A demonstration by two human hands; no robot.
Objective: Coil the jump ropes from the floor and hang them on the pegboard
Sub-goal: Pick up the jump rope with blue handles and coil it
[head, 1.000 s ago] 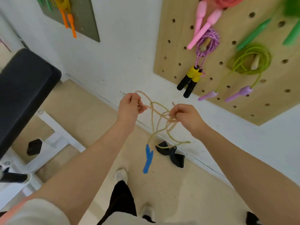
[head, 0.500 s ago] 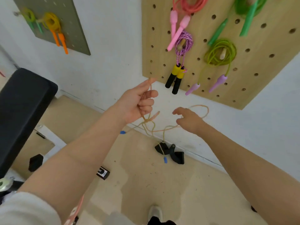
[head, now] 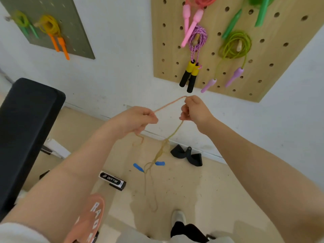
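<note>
A thin tan jump rope (head: 169, 104) with blue handles (head: 159, 163) stretches between my two hands in front of the wall. My left hand (head: 138, 120) grips one part of it with curled fingers; short loops hang below the fist. My right hand (head: 194, 109) pinches the rope higher, just under the wooden pegboard (head: 280, 67). From the right hand a tangled bunch of rope (head: 163, 148) drops toward the floor, with both blue handles dangling near its lower part.
Coiled ropes hang on the wooden pegboard: pink (head: 192, 23), purple with yellow-black handles (head: 192, 74), lime with lilac handles (head: 235, 44), green (head: 261, 13). A grey board (head: 82, 41) holds orange (head: 57, 37) and green ropes. A black bench (head: 26, 128) stands left; black straps (head: 187, 155) lie by the wall.
Both hands came together and closed on the rope, drawing a straight length between them. The right hand rose toward the pegboard. The tangle and blue handles now hang below it.
</note>
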